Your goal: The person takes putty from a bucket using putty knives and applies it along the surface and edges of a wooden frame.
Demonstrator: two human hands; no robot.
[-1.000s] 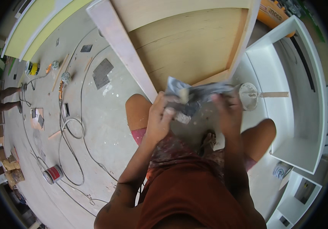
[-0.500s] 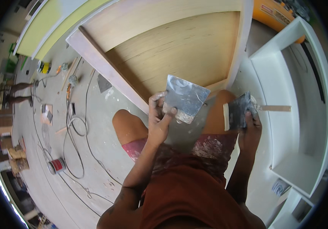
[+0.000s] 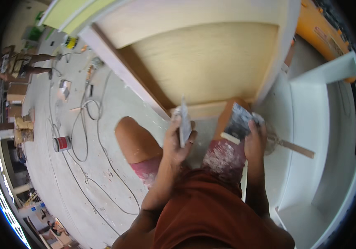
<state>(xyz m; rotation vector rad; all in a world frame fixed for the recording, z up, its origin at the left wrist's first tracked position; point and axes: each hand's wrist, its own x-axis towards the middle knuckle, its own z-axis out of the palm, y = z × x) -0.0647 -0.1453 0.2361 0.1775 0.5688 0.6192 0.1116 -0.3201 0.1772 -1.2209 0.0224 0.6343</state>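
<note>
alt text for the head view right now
A person's left hand holds a thin grey plate edge-on and their right hand a pale-edged dark plate, before a framed wooden panel. At right is a white shelf unit; at left, cables and a can on the floor.

Left hand (image 3: 179,139) between the knees (image 3: 128,126), firm pinch grip, left forearm (image 3: 160,182) slanting inward, right hand (image 3: 255,141) just outside right thigh (image 3: 224,123), gripping, right forearm (image 3: 255,182) reaching nearly straight ahead.

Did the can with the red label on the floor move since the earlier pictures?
No: the red-labelled can hasn't shifted either way; it sits by the same stretch of grey cable.
</note>
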